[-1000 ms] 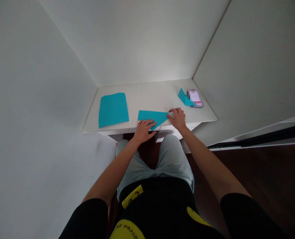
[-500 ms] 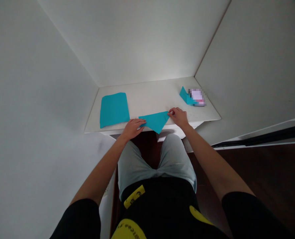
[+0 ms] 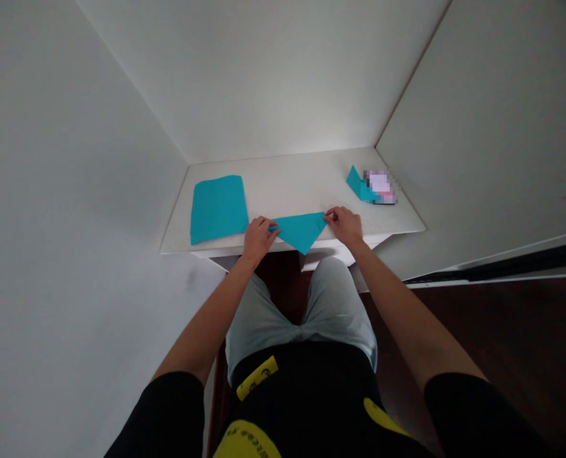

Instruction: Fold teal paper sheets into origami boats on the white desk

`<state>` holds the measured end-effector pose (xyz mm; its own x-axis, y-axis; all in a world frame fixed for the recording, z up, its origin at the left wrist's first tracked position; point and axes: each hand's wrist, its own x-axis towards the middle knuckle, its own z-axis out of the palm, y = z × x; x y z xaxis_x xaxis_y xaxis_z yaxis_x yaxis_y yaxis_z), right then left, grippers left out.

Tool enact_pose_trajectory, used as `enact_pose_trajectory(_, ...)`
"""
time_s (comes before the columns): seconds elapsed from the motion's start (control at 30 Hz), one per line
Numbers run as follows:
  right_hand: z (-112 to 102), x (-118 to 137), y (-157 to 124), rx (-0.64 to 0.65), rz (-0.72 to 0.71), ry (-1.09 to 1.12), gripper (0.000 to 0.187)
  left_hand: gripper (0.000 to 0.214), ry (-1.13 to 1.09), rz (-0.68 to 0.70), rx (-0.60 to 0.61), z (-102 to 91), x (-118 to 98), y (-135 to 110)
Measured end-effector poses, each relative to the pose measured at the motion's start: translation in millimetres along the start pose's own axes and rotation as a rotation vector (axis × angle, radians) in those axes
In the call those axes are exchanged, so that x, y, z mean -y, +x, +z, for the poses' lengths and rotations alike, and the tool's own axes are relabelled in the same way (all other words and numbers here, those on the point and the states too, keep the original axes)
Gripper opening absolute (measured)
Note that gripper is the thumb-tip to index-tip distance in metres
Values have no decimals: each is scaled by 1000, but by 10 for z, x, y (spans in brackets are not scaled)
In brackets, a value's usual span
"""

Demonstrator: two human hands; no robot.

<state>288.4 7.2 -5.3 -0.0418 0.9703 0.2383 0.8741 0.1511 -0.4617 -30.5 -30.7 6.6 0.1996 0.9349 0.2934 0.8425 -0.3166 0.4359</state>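
Note:
A teal paper folded into a triangle lies at the front edge of a small white table, its point hanging over the edge. My left hand pinches the triangle's left corner. My right hand pinches its right corner. Both hands rest on the tabletop with fingers closed on the paper.
A flat teal sheet lies on the table's left part. At the back right sits a small folded teal piece beside a blurred pinkish object. White walls close in on the left, back and right. Dark floor shows at the right.
My left hand slid from on top of the triangle to its left corner. The triangle shifted slightly toward the table's front edge, its point now over the edge. My right hand stayed at the right corner.

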Motion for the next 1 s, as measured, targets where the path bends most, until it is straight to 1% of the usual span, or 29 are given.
enact_pose_trajectory(0.07, -21, 8, -11, 2, 12, 45, 31, 14, 9, -42, -24, 52, -24, -5)
enact_pose_trajectory(0.13, -46, 16, -22, 24, -8, 78, 33, 16, -6, -61, -23, 95, -19, 12)
enact_pose_trajectory(0.23, -83, 33, -31, 64, -66, 67, 34, 18, -65, -41, -2, 134, 41, 71)
enact_pose_trajectory(0.3, -96, 46, -28, 85, -76, 45, 32, 18, -118, -22, 26, 141, 96, 115)
enact_pose_trajectory(0.43, -70, 47, 28, 127, -46, 11, 30, 15, -195, -11, 68, 143, 190, 164)
enact_pose_trajectory(0.47, -53, 35, 56, 137, -27, 9, 29, 16, -205, -18, 56, 148, 208, 165)
enact_pose_trajectory(0.5, -32, 18, 90, 146, -6, 10, 29, 22, -212, -32, 32, 157, 225, 164)
enact_pose_trajectory(0.57, 12, -35, 168, 154, 27, 17, 35, 44, -218, -69, -32, 181, 259, 155)
enact_pose_trajectory(0.63, 51, -105, 244, 148, 16, 10, 54, 60, -214, -91, -65, 206, 292, 148)
enact_pose_trajectory(0.7, 73, -178, 299, 150, -33, -13, 65, 61, -207, -86, -47, 221, 320, 149)
enact_pose_trajectory(0.73, 77, -209, 314, 157, -60, -24, 66, 59, -206, -80, -31, 223, 330, 153)
enact_pose_trajectory(0.83, 64, -270, 316, 194, -125, -20, 56, 53, -220, -80, 2, 209, 342, 173)
enact_pose_trajectory(0.9, 45, -279, 298, 205, -146, 15, 54, 50, -243, -90, 4, 193, 335, 184)
enact_pose_trajectory(0.93, 36, -275, 287, 201, -146, 40, 58, 50, -254, -100, 3, 184, 329, 187)
enact_pose_trajectory(1.0, 22, -255, 268, 184, -135, 90, 72, 49, -270, -133, 15, 171, 311, 186)
